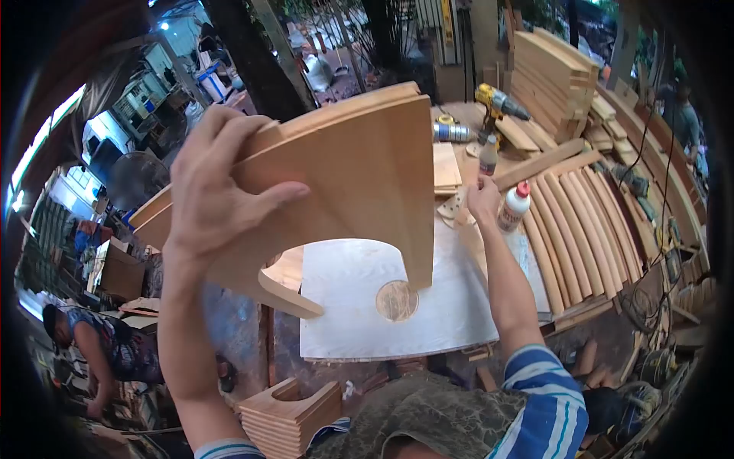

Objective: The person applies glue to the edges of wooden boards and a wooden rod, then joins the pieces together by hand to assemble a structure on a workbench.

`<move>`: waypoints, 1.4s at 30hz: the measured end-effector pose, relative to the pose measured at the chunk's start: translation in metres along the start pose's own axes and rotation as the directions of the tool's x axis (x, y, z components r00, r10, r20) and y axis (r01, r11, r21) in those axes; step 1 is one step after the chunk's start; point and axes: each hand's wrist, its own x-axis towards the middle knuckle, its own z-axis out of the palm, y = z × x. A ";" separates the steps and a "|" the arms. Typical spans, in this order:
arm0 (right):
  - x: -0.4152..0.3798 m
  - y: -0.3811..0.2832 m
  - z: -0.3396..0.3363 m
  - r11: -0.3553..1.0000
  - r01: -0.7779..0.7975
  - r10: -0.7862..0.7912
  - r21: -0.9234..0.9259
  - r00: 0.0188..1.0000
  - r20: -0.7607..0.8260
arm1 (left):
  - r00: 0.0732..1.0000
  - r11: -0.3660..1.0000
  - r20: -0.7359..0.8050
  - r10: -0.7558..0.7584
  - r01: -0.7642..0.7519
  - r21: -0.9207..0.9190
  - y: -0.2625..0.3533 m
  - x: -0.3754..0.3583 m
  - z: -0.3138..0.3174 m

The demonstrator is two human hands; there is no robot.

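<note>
My left hand [206, 191] has its grip clamped on the curved plywood panel [359, 176], lifted above the white template board [428, 306]. My right hand [483, 200], beyond that board, closes beside the glue bottle [514, 206]; contact unclear. Best to keep the panel steady and level.

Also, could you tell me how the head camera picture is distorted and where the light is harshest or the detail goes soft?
Head view: a fisheye lens bends the row of curved slats and leaves black corners; daylight blows out the windows at far left; the lifted wooden panel in the left hand is evenly lit and sharp; the right hand by the glue bottle is clear; the rim blurs.
</note>
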 end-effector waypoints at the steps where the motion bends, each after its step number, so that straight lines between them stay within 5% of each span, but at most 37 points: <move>1: 0.002 -0.008 -0.011 0.902 0.353 -0.343 0.250 0.936 -0.083 | 1.000 1.000 -0.022 -0.001 0.001 -0.001 -0.001 0.000 0.000; 2: 0.000 -0.016 -0.025 0.629 0.644 -0.609 0.435 0.756 -0.240 | 1.000 1.000 -0.014 -0.005 0.004 -0.004 -0.001 -0.001 0.001; 4: -0.065 -0.111 -0.132 0.362 0.607 -0.715 0.708 0.668 -0.207 | 1.000 1.000 -0.016 -0.001 0.000 -0.020 -0.003 -0.002 0.000; 5: -0.081 -0.145 -0.167 0.200 0.697 -0.828 0.689 0.496 -0.261 | 1.000 1.000 -0.027 0.007 -0.008 -0.028 -0.004 -0.004 0.001; 6: -0.101 -0.179 -0.203 0.197 0.893 -0.891 0.404 0.335 -0.305 | 1.000 0.999 -0.025 0.007 -0.008 -0.043 -0.005 -0.005 0.001; 8: -0.137 -0.234 -0.246 0.148 0.963 -0.983 0.225 0.168 -0.072 | 0.999 0.997 -0.035 0.008 -0.011 -0.074 -0.003 -0.006 0.000; 9: -0.146 -0.251 -0.250 0.148 0.966 -0.984 0.210 0.166 -0.068 | 1.000 0.995 -0.025 -0.014 0.012 -0.095 -0.001 -0.007 -0.002; 11: -0.160 -0.280 -0.254 0.004 1.000 -0.972 -0.013 0.006 0.237 | 0.999 0.993 -0.027 -0.038 0.034 -0.116 0.002 -0.008 -0.006; 15: -0.178 -0.302 -0.262 0.202 0.979 -0.890 0.039 0.167 0.423 | 0.999 0.989 -0.028 -0.031 0.027 -0.146 0.003 -0.009 -0.007; 18: -0.168 -0.302 -0.256 0.093 0.992 -0.925 0.081 0.056 0.375 | 1.000 0.987 0.003 -0.028 0.028 -0.157 0.003 -0.009 -0.010; 25: -0.164 -0.292 -0.239 0.262 0.925 -0.913 0.275 0.145 0.381 | 0.994 0.962 0.067 -0.092 0.106 -0.250 0.012 -0.004 -0.016; 29: -0.154 -0.294 -0.236 0.155 0.966 -0.944 0.208 0.083 0.320 | 0.998 0.973 0.032 -0.054 0.060 -0.223 0.006 -0.004 -0.008; 31: -0.147 -0.302 -0.245 0.295 0.900 -0.916 0.320 0.172 0.362 | 0.997 0.980 0.046 -0.060 0.068 -0.186 0.006 -0.004 -0.009; 32: -0.129 -0.310 -0.243 0.145 0.911 -0.980 0.386 0.078 0.186 | 0.998 0.980 0.045 -0.054 0.061 -0.187 0.006 -0.005 -0.009; 35: -0.127 -0.321 -0.260 0.188 0.794 -0.959 0.578 0.276 -0.068 | 1.000 0.988 0.012 -0.006 0.008 -0.157 0.005 -0.008 -0.007; 37: -0.108 -0.329 -0.233 0.260 0.722 -0.966 0.641 0.203 0.162 | 1.000 0.987 0.005 0.011 -0.010 -0.159 0.004 -0.005 -0.006; 39: -0.145 -0.331 -0.198 0.016 0.954 -0.801 0.300 -0.168 0.574 | 1.000 0.988 0.007 0.031 -0.029 -0.152 -0.002 -0.004 -0.004; 41: -0.149 -0.331 -0.189 0.201 0.959 -0.769 0.199 0.028 0.639 | 0.999 0.989 0.017 0.046 -0.043 -0.142 -0.004 0.000 -0.001; 42: -0.151 -0.327 -0.191 0.200 0.957 -0.772 0.208 0.023 0.636 | 0.998 0.986 0.026 0.051 -0.046 -0.162 -0.005 0.000 -0.001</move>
